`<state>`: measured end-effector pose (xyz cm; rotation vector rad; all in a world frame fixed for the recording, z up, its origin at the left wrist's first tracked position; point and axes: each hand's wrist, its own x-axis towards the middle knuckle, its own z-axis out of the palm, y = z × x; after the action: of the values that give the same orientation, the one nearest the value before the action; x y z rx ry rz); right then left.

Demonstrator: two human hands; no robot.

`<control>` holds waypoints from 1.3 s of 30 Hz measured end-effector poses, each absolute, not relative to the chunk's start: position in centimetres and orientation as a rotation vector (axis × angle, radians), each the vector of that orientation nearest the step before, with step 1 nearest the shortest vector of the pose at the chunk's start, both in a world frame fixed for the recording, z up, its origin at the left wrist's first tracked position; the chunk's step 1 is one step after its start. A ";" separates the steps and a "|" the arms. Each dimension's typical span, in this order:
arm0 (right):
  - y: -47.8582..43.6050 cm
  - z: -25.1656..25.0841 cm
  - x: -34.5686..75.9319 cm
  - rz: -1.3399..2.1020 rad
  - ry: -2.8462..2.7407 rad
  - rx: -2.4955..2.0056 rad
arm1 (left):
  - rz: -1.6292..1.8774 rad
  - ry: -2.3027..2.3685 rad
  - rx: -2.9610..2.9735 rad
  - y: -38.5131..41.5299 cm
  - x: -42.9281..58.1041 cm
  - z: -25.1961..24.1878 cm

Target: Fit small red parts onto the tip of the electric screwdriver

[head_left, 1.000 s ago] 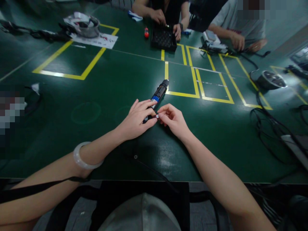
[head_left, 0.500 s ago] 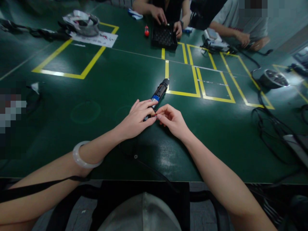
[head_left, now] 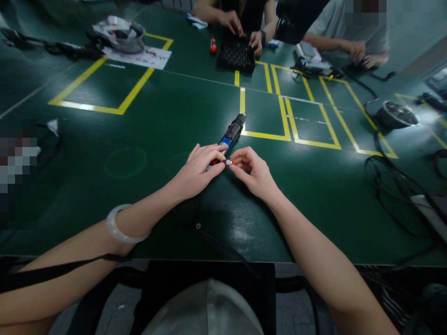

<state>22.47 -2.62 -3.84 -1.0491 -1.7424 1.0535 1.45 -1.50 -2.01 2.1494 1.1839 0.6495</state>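
Observation:
A black cylindrical tool [head_left: 234,128] with a blue band and a narrow far tip lies slanted in front of me. My left hand [head_left: 200,168] is closed over its near end, which the fingers largely hide. A bit of red shows beneath those fingers. My right hand [head_left: 254,173] pinches a small white-and-orange part [head_left: 229,162] between thumb and fingertips. That part sits right at the left thumb and index fingertip; whether it is joined to the tool cannot be made out.
Yellow tape [head_left: 267,136] marks rectangles on the green table [head_left: 157,139]. Across it, a person's hands work at a black tray [head_left: 236,58], with a red object [head_left: 213,45] beside it. A metal bowl [head_left: 127,37] stands far left. Black cables [head_left: 387,186] run along the right.
My right hand has shifted slightly up and right from the left fingertips. The white-and-orange part now shows between the hands. Across the table, the black tray has moved slightly.

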 end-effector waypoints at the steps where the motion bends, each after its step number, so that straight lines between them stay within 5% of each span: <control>1: -2.5 -3.9 22.6 1.051 -1.719 -1.059 | 0.664 1.190 2.133 -1.6 1.4 -1.9; 39: -2.3 -4.8 20.7 0.953 -1.838 -1.179 | 0.475 1.206 2.231 -1.4 1.3 -2.8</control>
<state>20.71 -2.33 -4.80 -1.1787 -1.8375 0.9531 1.33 -1.37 -2.82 2.2307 1.2060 0.4745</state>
